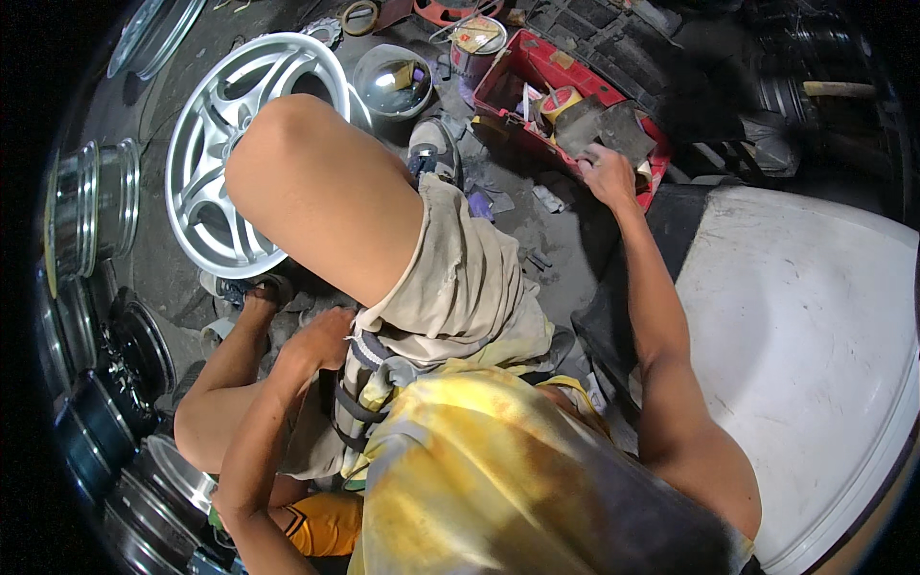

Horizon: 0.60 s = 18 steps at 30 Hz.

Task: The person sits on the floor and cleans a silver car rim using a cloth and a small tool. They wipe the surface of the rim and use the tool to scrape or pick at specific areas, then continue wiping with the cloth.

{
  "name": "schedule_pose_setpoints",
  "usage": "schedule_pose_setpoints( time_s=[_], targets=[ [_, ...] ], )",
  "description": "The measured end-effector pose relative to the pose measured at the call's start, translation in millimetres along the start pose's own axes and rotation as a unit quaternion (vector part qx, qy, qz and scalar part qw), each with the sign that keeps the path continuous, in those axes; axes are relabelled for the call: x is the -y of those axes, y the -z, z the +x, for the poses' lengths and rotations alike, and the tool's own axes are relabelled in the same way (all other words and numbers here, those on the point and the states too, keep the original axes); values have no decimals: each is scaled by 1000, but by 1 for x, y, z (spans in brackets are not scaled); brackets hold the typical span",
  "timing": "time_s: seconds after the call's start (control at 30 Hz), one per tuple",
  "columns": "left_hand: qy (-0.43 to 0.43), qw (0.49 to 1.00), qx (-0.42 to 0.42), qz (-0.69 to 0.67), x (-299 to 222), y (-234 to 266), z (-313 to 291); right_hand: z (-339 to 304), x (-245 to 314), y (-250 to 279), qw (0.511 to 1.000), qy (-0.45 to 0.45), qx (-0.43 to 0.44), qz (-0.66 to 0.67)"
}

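My right hand (608, 176) reaches over the near right side of a red plastic crate (498, 77). Its fingers are bent against the lower edge of a dark grey flat sheet (625, 132), which looks pinched in them. My left hand (328, 339) is curled beside the hem of my beige shorts (450, 278); its fingertips are hidden, and I cannot make out what they hold. Past my raised knee, a silver alloy wheel rim (198, 144) stands tilted, partly covered by my leg.
A tape roll (559, 102) lies among clutter in the crate. Nearby are a paint can (477, 46) and a clear-looking bowl (391, 84). More wheel rims (91, 206) line the left side. A scuffed white panel (795, 287) fills the right.
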<state>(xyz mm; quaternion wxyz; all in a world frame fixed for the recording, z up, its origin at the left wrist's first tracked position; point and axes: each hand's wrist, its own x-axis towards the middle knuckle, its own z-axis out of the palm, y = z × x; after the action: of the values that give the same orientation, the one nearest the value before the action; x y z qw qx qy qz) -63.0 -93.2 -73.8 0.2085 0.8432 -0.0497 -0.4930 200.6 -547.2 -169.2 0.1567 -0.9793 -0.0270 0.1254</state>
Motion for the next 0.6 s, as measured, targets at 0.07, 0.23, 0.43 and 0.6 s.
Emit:
schedule_pose_setpoints(
  time_s=[0.07, 0.23, 0.43, 0.6],
  targets=[
    [7, 999, -32, -44, -6, 4, -20, 18, 23, 2, 995, 2, 83, -50],
    [-63, 995, -64, -46, 2, 2, -15, 106, -29, -25, 978, 40, 168, -117],
    [1, 997, -59, -49, 8, -17, -22, 105, 38, 24, 983, 60, 129, -115],
    [-47, 998, -48, -15, 24, -33, 4, 85, -23, -13, 940, 74, 180, -280]
  ],
)
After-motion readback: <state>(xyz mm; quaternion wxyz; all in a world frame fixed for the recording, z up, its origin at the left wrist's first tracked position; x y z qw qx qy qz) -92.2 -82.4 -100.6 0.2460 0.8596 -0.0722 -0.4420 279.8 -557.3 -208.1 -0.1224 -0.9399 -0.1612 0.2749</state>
